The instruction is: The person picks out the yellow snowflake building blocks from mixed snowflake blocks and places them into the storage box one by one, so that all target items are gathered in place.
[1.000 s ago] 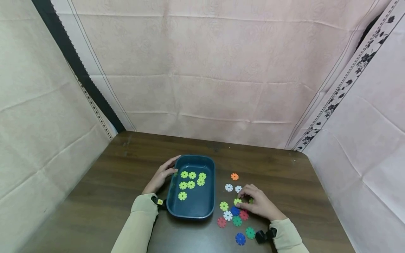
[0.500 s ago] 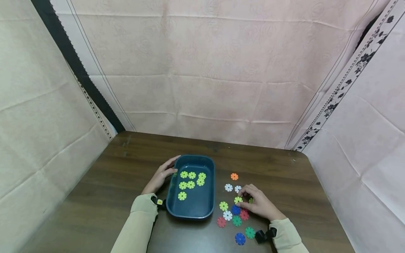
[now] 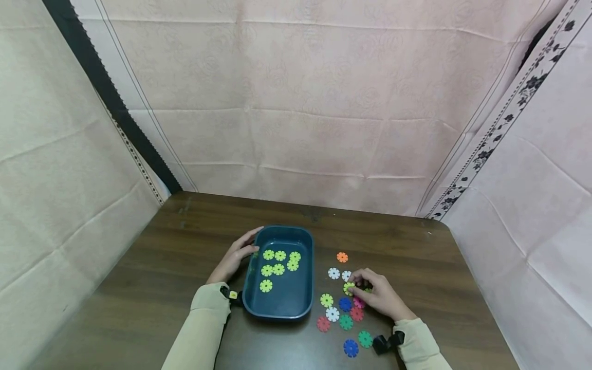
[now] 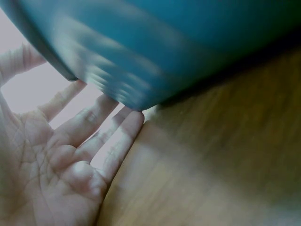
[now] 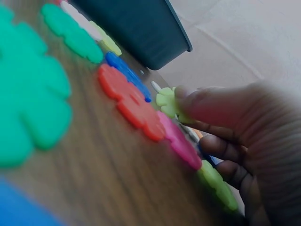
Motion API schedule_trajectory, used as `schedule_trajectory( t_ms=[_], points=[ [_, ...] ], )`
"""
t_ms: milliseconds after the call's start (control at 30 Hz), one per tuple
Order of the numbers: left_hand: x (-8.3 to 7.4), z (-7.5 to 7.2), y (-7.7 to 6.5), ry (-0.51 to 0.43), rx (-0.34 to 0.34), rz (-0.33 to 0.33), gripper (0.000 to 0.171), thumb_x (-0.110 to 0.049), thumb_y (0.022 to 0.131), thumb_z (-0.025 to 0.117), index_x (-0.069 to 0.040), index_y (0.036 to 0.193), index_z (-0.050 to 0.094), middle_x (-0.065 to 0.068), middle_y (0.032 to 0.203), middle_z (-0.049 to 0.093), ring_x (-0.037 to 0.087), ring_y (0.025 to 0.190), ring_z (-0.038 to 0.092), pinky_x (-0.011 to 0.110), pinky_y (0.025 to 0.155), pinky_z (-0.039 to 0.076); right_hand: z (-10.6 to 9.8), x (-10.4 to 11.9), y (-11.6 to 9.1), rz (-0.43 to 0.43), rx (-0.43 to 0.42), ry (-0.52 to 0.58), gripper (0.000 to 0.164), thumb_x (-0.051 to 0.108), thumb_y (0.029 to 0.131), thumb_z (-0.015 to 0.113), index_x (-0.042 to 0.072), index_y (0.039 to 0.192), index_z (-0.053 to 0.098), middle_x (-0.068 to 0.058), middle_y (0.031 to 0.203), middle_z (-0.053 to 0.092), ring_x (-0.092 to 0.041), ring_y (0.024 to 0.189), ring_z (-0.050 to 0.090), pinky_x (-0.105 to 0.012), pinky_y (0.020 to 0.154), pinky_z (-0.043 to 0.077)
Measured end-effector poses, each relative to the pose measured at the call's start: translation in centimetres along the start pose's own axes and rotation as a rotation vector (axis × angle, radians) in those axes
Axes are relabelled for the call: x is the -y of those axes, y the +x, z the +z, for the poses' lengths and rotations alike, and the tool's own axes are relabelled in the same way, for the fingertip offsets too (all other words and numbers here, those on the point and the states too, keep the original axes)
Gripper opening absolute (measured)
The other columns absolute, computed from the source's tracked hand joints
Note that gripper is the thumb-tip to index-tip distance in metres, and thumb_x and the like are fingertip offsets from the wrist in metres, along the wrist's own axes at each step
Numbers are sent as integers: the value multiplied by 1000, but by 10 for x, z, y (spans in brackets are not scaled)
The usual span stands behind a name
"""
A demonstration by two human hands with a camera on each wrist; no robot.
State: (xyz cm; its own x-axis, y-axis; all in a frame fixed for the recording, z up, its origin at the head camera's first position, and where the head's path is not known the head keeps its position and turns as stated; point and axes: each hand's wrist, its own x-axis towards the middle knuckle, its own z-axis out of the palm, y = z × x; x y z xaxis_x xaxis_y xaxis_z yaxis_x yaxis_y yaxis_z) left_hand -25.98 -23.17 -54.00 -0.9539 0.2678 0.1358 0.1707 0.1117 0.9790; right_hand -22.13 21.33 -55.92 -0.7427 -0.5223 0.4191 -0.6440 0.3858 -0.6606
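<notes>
1. My right hand [image 3: 373, 294] is pinched narrow on a yellow-green disc [image 3: 348, 289], thumb on its face; the disc is tipped up at the near side of a white disc [image 3: 346, 276], right of the tray [image 3: 296, 303].
2. My left hand [image 3: 237, 257] holds the tray's left edge, thumb at the rim and fingers along the outer wall. I'd leave it there as a steady.
3. To do this pick-up well, I'd squeeze lightly (these notched edges look easy to lose) and lift straight up before any sideways move.
4. Around it: a blue disc [image 3: 345, 304], a red disc [image 3: 356, 313] and a pink disc [image 5: 181, 141] crowd the near side on the desk [image 3: 208, 216]. The curled fingers hang close to a second yellow-green disc [image 5: 218, 186], so I'd avoid dragging it.
5. Toward the tray, its raised wall stands in the way; inside lie yellow-green pieces [image 3: 279, 269].
</notes>
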Motion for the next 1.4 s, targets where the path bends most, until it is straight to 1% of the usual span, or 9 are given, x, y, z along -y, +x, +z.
schedule_trajectory(
  t_ms=[367, 567, 900, 967, 1133, 1167, 1200, 1300, 1400],
  points=[
    [-1, -1, 0, 6, -1, 1, 53, -16, 103, 54, -31, 153, 43, 2, 149, 49, 28, 134, 45, 58, 108, 31, -2, 1, 2, -20, -64, 6, 16, 12, 90, 77, 19, 102, 69, 8, 93, 65, -8, 80, 60, -29, 67, 52],
    [-2, -2, 0, 8, 7, 9, 52, -17, 103, 53, -29, 153, 43, 5, 150, 48, 31, 136, 44, 60, 108, 29, -2, 2, 3, -26, -81, 4, 17, 11, 89, 78, 20, 101, 70, 7, 96, 66, -10, 83, 61, -30, 70, 52],
    [-1, -4, 0, 23, 4, 10, 53, -16, 103, 53, -27, 154, 42, 6, 149, 49, 30, 134, 46, 55, 106, 34, -2, 2, 3, -3, -84, -6, 16, 13, 89, 78, 18, 101, 69, 9, 92, 65, -9, 81, 61, -28, 70, 52],
    [-5, -4, -1, 23, 11, 12, 53, -14, 103, 53, -25, 154, 42, 8, 150, 48, 31, 134, 45, 56, 106, 34, -2, 2, 4, -9, -98, -7, 17, 11, 88, 79, 17, 101, 69, 9, 91, 65, -9, 80, 60, -29, 69, 52],
    [-3, -3, 0, 21, 15, 13, 53, -15, 104, 52, -28, 154, 42, 6, 150, 49, 30, 134, 46, 56, 107, 33, -3, 3, 4, -2, -132, -11, 19, 9, 88, 79, 19, 101, 69, 8, 89, 67, -10, 76, 61, -29, 66, 52],
    [-3, -2, 0, 18, 13, 10, 53, -14, 103, 53, -28, 154, 43, 5, 149, 49, 30, 134, 46, 56, 107, 33, -3, 4, 5, 3, -135, -10, 19, 9, 88, 79, 18, 101, 69, 8, 89, 67, -10, 76, 61, -28, 66, 52],
    [1, -2, 1, 21, 7, 15, 53, -16, 103, 53, -30, 153, 43, 4, 148, 50, 28, 133, 46, 56, 107, 33, -4, 5, 6, 8, -137, -9, 19, 8, 88, 78, 18, 102, 69, 7, 89, 68, -11, 75, 62, -27, 65, 52],
    [2, -1, 1, 23, 0, 14, 53, -17, 102, 54, -30, 152, 44, 4, 148, 51, 28, 132, 47, 56, 106, 33, -5, 10, 12, -2, -145, -4, 21, 4, 87, 78, 16, 102, 69, 4, 87, 69, -12, 73, 62, -28, 63, 53],
    [3, -1, 1, 18, -7, 13, 53, -18, 102, 55, -30, 152, 45, 4, 147, 51, 28, 132, 47, 56, 106, 33, -7, 16, 21, -12, -127, 4, 21, 4, 88, 77, 16, 103, 69, 0, 88, 70, -12, 75, 63, -30, 65, 54]
  ],
)
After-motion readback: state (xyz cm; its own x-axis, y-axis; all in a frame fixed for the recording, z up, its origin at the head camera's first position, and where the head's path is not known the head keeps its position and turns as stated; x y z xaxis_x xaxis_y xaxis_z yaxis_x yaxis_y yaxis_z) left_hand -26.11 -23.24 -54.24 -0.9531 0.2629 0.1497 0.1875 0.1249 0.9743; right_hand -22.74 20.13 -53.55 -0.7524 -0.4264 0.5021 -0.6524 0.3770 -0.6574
